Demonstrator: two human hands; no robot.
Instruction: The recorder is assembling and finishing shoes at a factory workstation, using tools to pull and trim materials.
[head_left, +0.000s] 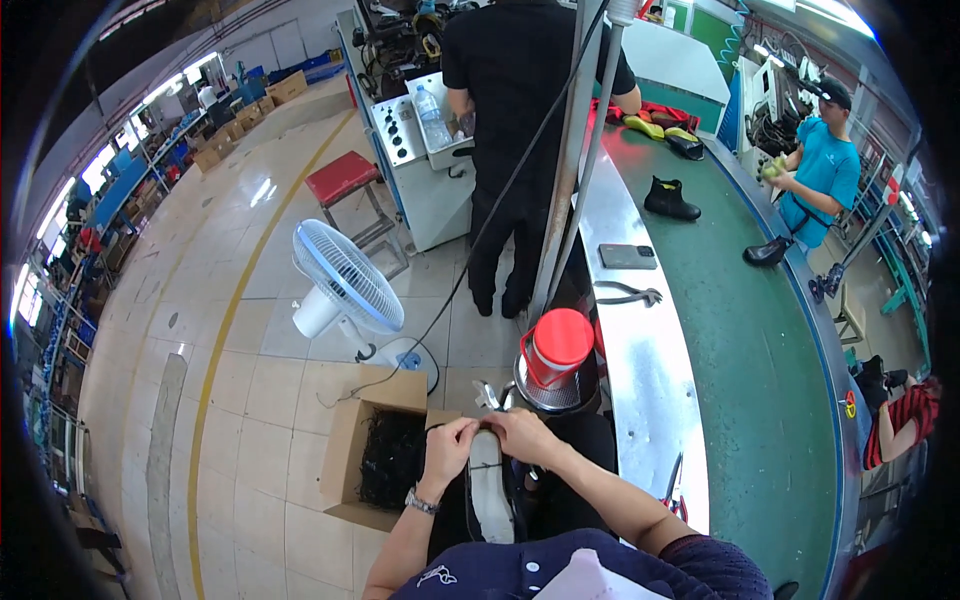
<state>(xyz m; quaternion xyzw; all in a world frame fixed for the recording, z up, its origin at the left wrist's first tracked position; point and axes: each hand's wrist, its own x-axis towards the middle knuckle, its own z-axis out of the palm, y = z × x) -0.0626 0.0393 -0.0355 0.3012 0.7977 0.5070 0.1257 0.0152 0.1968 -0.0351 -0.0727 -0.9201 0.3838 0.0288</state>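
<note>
From my end I watch the long, pale, sole-shaped piece with dark material along its edges (488, 490), which lies lengthwise over the lap, its far end between the two hands. The left hand (452, 450) has its fingertips bunched close together at that end, though I can't tell whether they have closed on anything; the right hand (525, 437) curls over from the right, its grip hidden from me. A small silvery metal object (487, 395) juts out just beyond those fingers, and I can't make out which hand, if either, has it. My main worry is slipping: the piece has only the lap under it, so an uneven pull at the far end could swing its near end sideways. If the metal part has an edge, fingers this close could get nicked. To the left, the open brown cardboard box filled with black tangled strands (397, 384) sits near enough that a dropped bit could vanish among them. On the right, the red-handled scissors (675, 490) lie at the near end of the shiny metal bench strip (640, 370), where a swinging right elbow might knock them.
</note>
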